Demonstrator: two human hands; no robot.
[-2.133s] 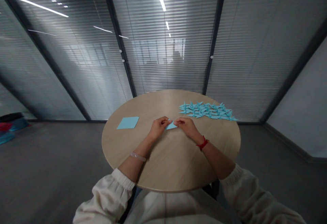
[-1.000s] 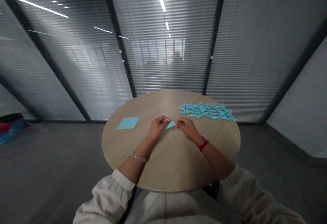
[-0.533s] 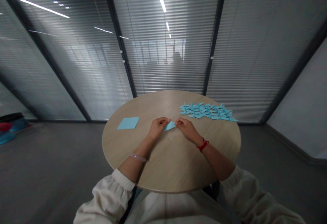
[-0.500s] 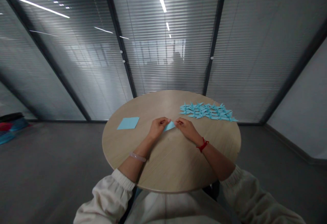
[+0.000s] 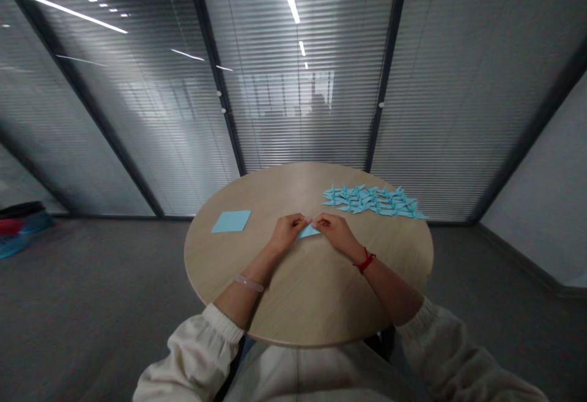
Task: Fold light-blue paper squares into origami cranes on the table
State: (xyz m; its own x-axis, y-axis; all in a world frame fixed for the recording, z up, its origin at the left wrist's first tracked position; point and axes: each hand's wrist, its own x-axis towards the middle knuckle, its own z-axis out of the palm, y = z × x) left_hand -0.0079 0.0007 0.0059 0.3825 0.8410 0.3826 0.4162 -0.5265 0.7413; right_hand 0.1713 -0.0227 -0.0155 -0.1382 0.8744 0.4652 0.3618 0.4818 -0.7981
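Between my hands, over the middle of the round table (image 5: 302,304), is a small folded piece of light blue origami paper (image 5: 309,230). My left hand (image 5: 288,230) grips its left side with fingers pinched together. From the other side my right hand (image 5: 334,230) pinches it, the fingertips of both hands almost meeting at its upper edge. Fingers cover much of the paper, so its exact folds cannot be made out. A flat stack or sheet of light blue paper (image 5: 231,221) lies to the left of my left hand. Several folded blue paper cranes (image 5: 371,199) sit in rows beyond my right hand.
The table's rounded near edge (image 5: 302,346) is close to my body. Behind the table stands a glass partition with blinds (image 5: 302,133). On the floor at far left is a dark-rimmed container (image 5: 25,221) with red and blue parts.
My fingertips have come closer together over the folded paper, and less of it shows between them. The paper on the left and the cranes stay where they were.
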